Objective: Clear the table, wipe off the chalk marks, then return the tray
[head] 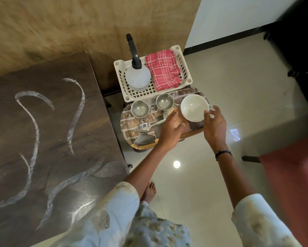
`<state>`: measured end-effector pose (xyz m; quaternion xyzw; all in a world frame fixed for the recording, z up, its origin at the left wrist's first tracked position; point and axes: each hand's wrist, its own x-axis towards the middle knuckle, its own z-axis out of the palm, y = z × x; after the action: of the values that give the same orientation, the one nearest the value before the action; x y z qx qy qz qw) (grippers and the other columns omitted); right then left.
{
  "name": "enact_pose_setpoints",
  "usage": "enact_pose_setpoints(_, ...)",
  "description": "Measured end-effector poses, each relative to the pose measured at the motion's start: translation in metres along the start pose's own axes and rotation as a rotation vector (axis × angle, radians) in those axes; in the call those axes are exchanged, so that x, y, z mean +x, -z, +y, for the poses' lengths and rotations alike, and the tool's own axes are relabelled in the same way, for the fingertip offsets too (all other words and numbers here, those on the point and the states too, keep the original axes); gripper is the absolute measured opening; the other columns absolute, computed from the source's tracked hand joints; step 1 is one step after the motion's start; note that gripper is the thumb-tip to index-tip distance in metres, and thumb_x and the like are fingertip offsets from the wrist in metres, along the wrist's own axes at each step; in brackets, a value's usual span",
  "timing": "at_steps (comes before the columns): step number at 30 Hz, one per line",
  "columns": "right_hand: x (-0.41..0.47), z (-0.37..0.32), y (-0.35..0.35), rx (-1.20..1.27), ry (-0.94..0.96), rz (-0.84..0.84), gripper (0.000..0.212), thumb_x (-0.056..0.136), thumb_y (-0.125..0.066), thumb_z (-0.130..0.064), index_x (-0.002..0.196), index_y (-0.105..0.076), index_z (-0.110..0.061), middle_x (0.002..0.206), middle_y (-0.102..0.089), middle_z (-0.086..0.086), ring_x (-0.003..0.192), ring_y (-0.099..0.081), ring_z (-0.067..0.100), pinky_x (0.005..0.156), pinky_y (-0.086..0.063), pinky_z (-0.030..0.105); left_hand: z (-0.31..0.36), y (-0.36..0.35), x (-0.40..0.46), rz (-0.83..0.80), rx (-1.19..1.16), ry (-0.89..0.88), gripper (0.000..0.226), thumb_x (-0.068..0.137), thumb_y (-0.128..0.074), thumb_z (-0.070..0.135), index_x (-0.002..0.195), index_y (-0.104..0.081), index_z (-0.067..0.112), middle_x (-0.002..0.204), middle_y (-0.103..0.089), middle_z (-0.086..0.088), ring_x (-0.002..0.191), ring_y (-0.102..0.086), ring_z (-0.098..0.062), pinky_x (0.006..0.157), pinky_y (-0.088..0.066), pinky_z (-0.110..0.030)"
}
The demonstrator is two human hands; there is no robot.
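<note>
A brick-patterned tray (130,131) sits on a low stand to the right of the dark wooden table (47,139). On it are two steel cups (140,109), (164,101), spoons (146,127) and a white bowl (194,107). My right hand (214,125) hovers at the bowl's right rim, fingers loosely spread, thumb near the rim. My left hand (171,129) reaches over the tray's middle, fingers relaxed, holding nothing. White chalk marks (33,125) curl across the tabletop.
A white plastic basket (185,68) behind the tray holds a spray bottle (137,75) and a red checked cloth (163,70). A red mat (292,175) lies on the tiled floor at right. My bare foot (149,191) stands beside the table.
</note>
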<state>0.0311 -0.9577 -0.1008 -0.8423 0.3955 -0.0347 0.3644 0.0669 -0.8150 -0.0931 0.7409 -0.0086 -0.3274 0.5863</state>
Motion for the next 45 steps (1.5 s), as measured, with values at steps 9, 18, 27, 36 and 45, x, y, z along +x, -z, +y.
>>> enact_pose_setpoints(9, -0.026, -0.052, -0.009, -0.039, 0.178, 0.05, 0.041, 0.099, -0.043, -0.027, 0.137, -0.041, -0.011, 0.128, -0.057, 0.012, 0.109, -0.058, 0.026, 0.093, -0.046, 0.041, 0.006, 0.071, -0.022, 0.108, -0.041, -0.071, 0.045, 0.094, -0.052, 0.01, 0.138, -0.043, 0.011, 0.14, -0.049, -0.004, 0.12, -0.048, -0.005, 0.096, -0.041, -0.021)
enact_pose_setpoints(18, -0.052, -0.14, -0.037, -0.079, 0.339, 0.008, 0.036, 0.099, -0.044, -0.023, 0.132, -0.046, -0.008, 0.123, -0.06, 0.014, 0.107, -0.059, 0.029, 0.09, -0.05, 0.045, 0.025, 0.166, -0.043, 0.116, -0.038, -0.135, 0.046, 0.095, -0.048, 0.009, 0.14, -0.041, 0.015, 0.141, -0.048, -0.005, 0.127, -0.046, -0.01, 0.104, -0.044, -0.035)
enact_pose_setpoints(27, 0.003, -0.186, -0.072, -0.236, 0.347, -0.148, 0.039, 0.097, -0.047, -0.013, 0.133, -0.044, -0.002, 0.131, -0.053, 0.018, 0.118, -0.051, 0.031, 0.099, -0.04, 0.038, 0.044, 0.195, 0.019, 0.148, 0.131, -0.219, 0.066, 0.091, -0.056, 0.01, 0.148, -0.025, 0.018, 0.154, -0.028, -0.001, 0.141, -0.03, -0.018, 0.115, -0.03, -0.044)
enact_pose_setpoints(36, 0.084, -0.159, -0.119, -0.357, 0.335, -0.265, 0.037, 0.091, -0.048, -0.014, 0.127, -0.046, -0.004, 0.125, -0.053, 0.015, 0.112, -0.051, 0.028, 0.1, -0.044, 0.041, 0.045, 0.159, 0.112, 0.281, 0.107, -0.217, 0.094, 0.084, -0.07, 0.023, 0.151, -0.004, 0.021, 0.159, -0.011, 0.004, 0.143, -0.024, -0.021, 0.115, -0.027, -0.046)
enact_pose_setpoints(45, 0.122, -0.155, -0.144, -0.58, 0.42, -0.271, 0.043, 0.093, -0.046, -0.023, 0.131, -0.041, -0.004, 0.132, -0.045, 0.017, 0.117, -0.047, 0.034, 0.087, -0.049, 0.043, 0.049, 0.138, 0.16, 0.357, 0.003, -0.262, 0.077, 0.075, -0.076, 0.036, 0.137, -0.035, 0.014, 0.097, -0.063, 0.008, 0.071, -0.057, -0.001, 0.076, -0.05, -0.017)
